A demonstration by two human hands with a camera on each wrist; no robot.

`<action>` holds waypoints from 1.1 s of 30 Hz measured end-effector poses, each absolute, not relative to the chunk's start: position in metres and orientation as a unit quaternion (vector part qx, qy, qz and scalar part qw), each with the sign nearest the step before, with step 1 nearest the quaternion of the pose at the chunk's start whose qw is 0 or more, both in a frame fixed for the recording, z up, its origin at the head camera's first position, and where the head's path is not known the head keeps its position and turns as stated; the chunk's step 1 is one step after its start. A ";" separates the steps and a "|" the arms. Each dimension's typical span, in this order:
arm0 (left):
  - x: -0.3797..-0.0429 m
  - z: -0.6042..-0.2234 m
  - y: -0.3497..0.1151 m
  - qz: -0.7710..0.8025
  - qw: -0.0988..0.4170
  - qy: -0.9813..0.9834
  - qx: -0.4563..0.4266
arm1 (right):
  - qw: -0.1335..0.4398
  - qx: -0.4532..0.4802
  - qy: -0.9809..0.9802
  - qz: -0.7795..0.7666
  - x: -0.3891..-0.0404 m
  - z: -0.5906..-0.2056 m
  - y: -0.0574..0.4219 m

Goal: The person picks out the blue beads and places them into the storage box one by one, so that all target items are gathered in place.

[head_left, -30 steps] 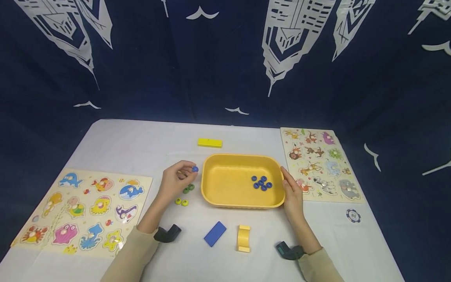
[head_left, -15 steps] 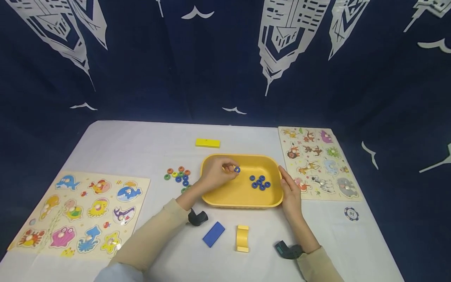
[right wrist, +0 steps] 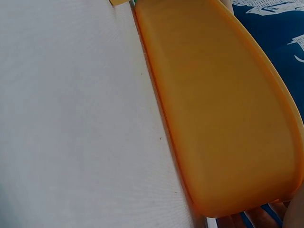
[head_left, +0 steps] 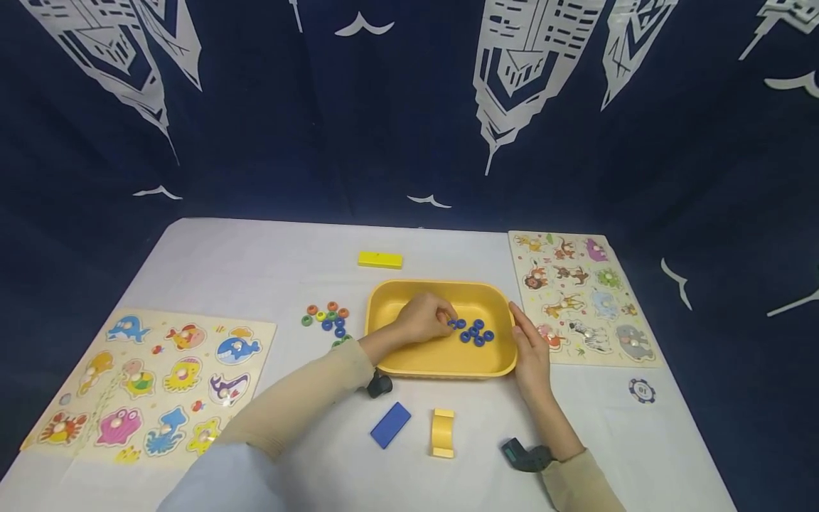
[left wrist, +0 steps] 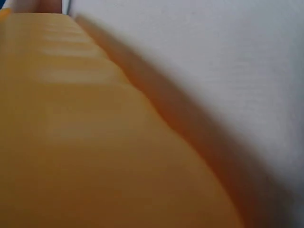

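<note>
A yellow tray (head_left: 416, 364) stands mid-table, with several ring-shaped blue beads (head_left: 478, 324) grouped in its right half. My left hand (head_left: 419, 320) reaches down inside it, thumb and fingers pinching a blue bead (head_left: 451, 324) close beside the group. At the tray's right end, my right hand (head_left: 531, 355) holds the rim and outer wall. The left wrist view is mostly filled by the tray wall (left wrist: 95, 133), so the pinched bead is hidden there. In the right wrist view, fingers (right wrist: 259, 217) show at the tray's end, below its wall (right wrist: 223, 114).
Loose orange, green, yellow and blue beads (head_left: 328, 325) lie left of the tray, partly hidden by the left arm. A yellow block (head_left: 380, 259) sits behind; a blue block (head_left: 390, 425) and yellow arch (head_left: 442, 433) in front. Picture puzzles (head_left: 153, 384) and a chip (head_left: 642, 390) flank it.
My left hand has moved right from beside the tray, over its rim and down into it, carrying the blue bead to the others. The right hand has stayed at the tray's right end.
</note>
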State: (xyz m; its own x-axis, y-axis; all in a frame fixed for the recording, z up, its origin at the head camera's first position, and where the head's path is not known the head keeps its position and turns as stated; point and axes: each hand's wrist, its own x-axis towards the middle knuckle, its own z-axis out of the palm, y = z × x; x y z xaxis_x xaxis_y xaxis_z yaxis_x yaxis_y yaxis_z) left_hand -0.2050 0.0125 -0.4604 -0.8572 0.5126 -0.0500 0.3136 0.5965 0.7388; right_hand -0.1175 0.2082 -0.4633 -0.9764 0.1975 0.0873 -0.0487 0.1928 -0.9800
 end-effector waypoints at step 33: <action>-0.154 -0.488 -0.161 0.541 -0.196 0.817 0.033 | 0.101 -0.046 -0.766 0.633 -0.116 -0.457 0.205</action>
State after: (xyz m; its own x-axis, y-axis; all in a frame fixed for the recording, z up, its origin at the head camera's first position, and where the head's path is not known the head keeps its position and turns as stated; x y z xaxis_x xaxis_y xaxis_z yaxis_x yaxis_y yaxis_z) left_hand -0.1538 -0.1613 -0.4882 -0.9210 -0.1574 0.3563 0.2663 0.4133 0.8708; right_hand -0.1155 0.2048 -0.4575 -0.9752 0.1991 0.0966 -0.0574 0.1937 -0.9794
